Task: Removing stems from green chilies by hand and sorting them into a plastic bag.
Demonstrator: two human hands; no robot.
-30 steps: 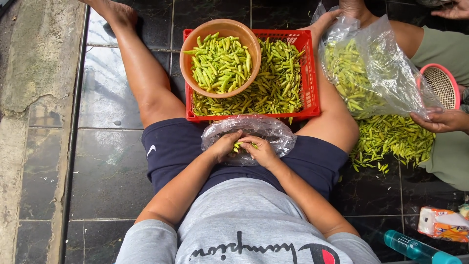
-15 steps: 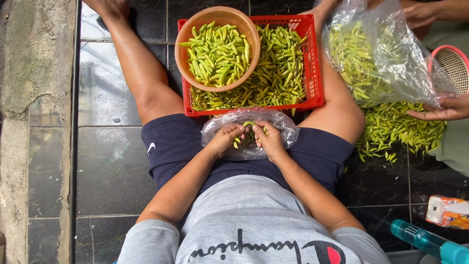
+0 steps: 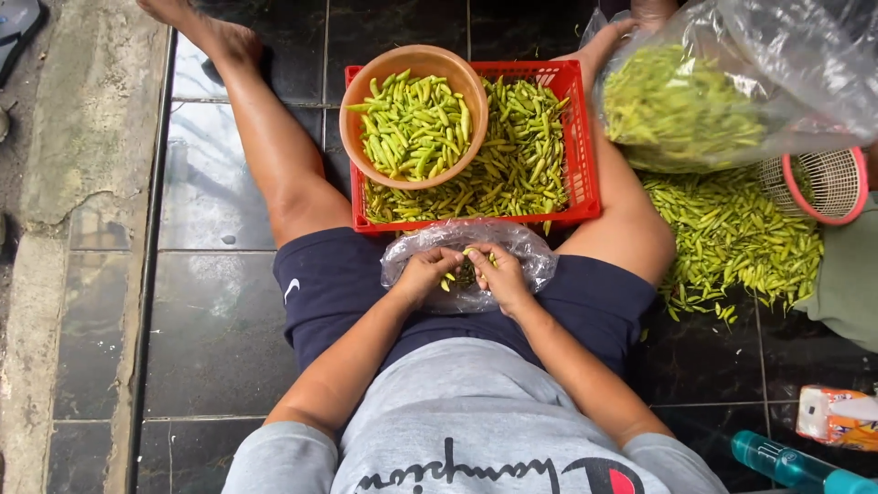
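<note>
Two hands work in the person's lap: the left hand [image 3: 422, 273] and the right hand [image 3: 498, 274] meet over one clear plastic bag [image 3: 526, 254] that lies across the dark shorts, both with fingers curled closed around small green chilies [image 3: 468, 254]. Just how many each hand pinches cannot be told, since the fingers and the crumpled plastic cover most of them; only a few green tips show. Just beyond the bag, between the outstretched legs, sits one red plastic crate [image 3: 583, 174] filled with green chilies, too many to count, and one round orange bowl [image 3: 354, 137], also heaped with them, rests on the crate's near-left corner. To the right, a loose pile of chilies [image 3: 732, 233] lies on the dark tiled floor [image 3: 210, 302]. Above it hangs a second, larger clear bag [image 3: 786, 73], stuffed with chilies and cut off by the top edge; another person's hand [image 3: 654, 13] at its mouth is barely in view. One pink-rimmed sieve [image 3: 828, 183] lies beside the pile, partly behind the bag. At the lower right, one teal bottle [image 3: 786, 462] and one small orange-and-white packet [image 3: 837, 416] are both clipped by the frame.
</note>
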